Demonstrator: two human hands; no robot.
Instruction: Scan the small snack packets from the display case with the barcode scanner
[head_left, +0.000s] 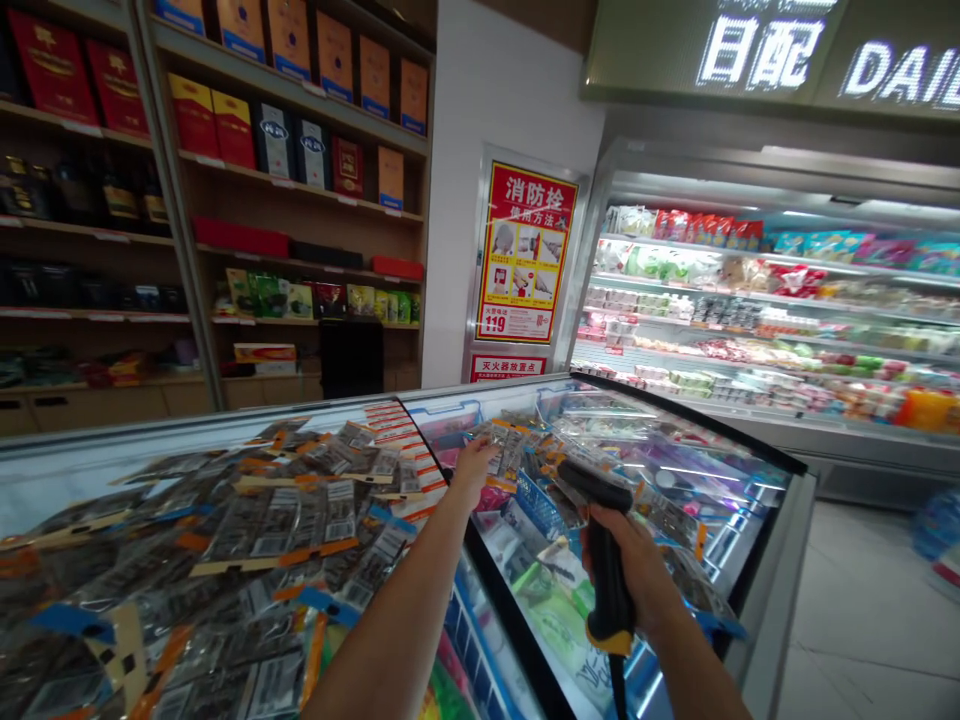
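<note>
Black barcode scanner held upright in right hand, fingers wrapped shut round its grip, head just above them, cable cut off at frame bottom. Left hand is stretched forward with fingertips on a carded packet atop the chest freezer; pinching or only resting, cannot tell. Heaped packets lie left of those fingers, labels blurred. Open floor lies right of the freezer rim.
</note>
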